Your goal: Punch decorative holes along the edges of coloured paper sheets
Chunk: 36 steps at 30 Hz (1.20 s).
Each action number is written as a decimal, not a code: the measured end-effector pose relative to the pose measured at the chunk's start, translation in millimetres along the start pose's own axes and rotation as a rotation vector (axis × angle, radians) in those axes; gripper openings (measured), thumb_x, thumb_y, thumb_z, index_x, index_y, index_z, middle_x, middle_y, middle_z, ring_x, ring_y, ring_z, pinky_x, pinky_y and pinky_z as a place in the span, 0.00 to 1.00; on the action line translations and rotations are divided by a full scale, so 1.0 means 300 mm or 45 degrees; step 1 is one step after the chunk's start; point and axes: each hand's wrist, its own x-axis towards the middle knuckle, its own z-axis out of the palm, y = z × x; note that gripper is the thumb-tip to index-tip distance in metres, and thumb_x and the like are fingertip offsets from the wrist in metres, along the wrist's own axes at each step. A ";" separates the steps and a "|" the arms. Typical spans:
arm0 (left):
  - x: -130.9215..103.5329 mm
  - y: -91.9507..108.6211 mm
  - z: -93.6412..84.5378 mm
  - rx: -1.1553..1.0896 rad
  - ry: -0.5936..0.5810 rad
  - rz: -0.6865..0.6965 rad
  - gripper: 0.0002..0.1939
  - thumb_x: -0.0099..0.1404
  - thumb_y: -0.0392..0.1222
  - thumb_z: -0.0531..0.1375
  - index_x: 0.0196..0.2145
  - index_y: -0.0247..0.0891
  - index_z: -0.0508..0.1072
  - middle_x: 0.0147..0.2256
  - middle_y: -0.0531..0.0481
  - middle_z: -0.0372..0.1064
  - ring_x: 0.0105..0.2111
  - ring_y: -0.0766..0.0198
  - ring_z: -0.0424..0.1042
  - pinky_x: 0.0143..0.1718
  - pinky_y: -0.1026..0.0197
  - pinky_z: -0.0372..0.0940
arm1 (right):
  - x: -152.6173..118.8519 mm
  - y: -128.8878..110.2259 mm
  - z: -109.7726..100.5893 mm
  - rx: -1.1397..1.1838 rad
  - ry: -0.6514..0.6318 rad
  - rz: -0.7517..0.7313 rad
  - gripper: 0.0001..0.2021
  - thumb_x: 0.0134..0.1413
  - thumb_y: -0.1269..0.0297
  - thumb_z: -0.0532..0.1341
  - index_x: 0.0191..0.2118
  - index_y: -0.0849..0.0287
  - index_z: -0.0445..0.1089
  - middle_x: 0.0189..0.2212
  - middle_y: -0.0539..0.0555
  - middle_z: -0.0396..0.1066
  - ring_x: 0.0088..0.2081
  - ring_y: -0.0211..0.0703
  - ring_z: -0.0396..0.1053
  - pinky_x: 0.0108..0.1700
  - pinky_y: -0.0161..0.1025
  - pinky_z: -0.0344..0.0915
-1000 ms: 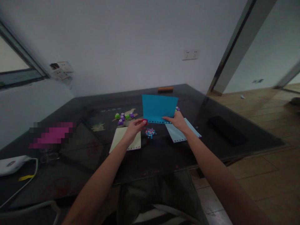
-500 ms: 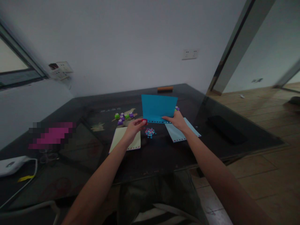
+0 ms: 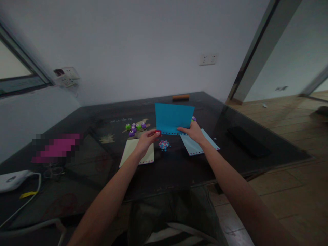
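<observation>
My left hand [image 3: 147, 140] is closed around a small red craft punch [image 3: 158, 133] at the lower left corner of a blue sheet of paper [image 3: 174, 116]. The sheet stands tilted up off the table, with a row of small punched holes along its lower edge. Gripping its right side, my right hand [image 3: 192, 131] has its thumb across the front; the fingers behind are hidden. Below the sheet lies a little pile of pink, blue and white paper bits [image 3: 164, 145]. A pale yellow sheet [image 3: 130, 150] lies under my left wrist, a light blue sheet [image 3: 192, 145] under my right; both have punched edges.
Several green and purple punches [image 3: 133, 128] cluster at the back left. A brown roll [image 3: 180, 97] lies near the wall, a black case [image 3: 247, 140] at the right. On the left are a pixelated pink patch [image 3: 57, 147] and a white device [image 3: 14, 180] with a cable.
Hardly anything differs. Both hands stay in place on the blue sheet and the red punch, with only a slight shift of the sheet.
</observation>
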 end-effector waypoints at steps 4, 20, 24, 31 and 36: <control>0.001 -0.003 -0.002 -0.010 -0.006 0.032 0.18 0.52 0.47 0.63 0.40 0.35 0.72 0.41 0.43 0.72 0.41 0.60 0.70 0.40 0.61 0.62 | 0.001 0.001 -0.001 -0.012 0.011 -0.023 0.21 0.42 0.58 0.64 0.44 0.61 0.69 0.44 0.59 0.71 0.44 0.54 0.69 0.49 0.51 0.63; 0.002 -0.007 -0.007 0.027 0.009 0.039 0.19 0.52 0.47 0.63 0.41 0.36 0.73 0.43 0.42 0.71 0.44 0.58 0.69 0.43 0.59 0.61 | -0.001 -0.001 -0.001 0.017 -0.009 -0.029 0.20 0.43 0.58 0.64 0.44 0.60 0.69 0.44 0.59 0.70 0.44 0.53 0.69 0.50 0.51 0.63; 0.006 -0.013 -0.008 0.035 -0.001 0.050 0.19 0.52 0.48 0.63 0.41 0.36 0.73 0.43 0.42 0.71 0.44 0.57 0.69 0.43 0.58 0.61 | 0.000 0.002 0.000 0.050 -0.010 -0.027 0.20 0.43 0.58 0.64 0.44 0.61 0.69 0.44 0.59 0.70 0.44 0.54 0.69 0.50 0.52 0.64; 0.007 -0.015 -0.008 0.040 0.011 0.057 0.19 0.52 0.48 0.63 0.40 0.37 0.73 0.42 0.42 0.72 0.43 0.56 0.69 0.43 0.57 0.61 | 0.001 0.004 -0.002 0.037 -0.007 -0.019 0.20 0.42 0.58 0.65 0.43 0.60 0.70 0.43 0.58 0.71 0.44 0.55 0.68 0.50 0.53 0.63; 0.008 -0.017 -0.008 0.033 0.014 0.063 0.19 0.52 0.47 0.63 0.40 0.36 0.73 0.42 0.42 0.72 0.43 0.57 0.69 0.43 0.58 0.61 | 0.001 0.007 0.000 0.062 -0.010 -0.035 0.21 0.43 0.58 0.64 0.44 0.60 0.69 0.44 0.57 0.71 0.45 0.53 0.68 0.51 0.51 0.63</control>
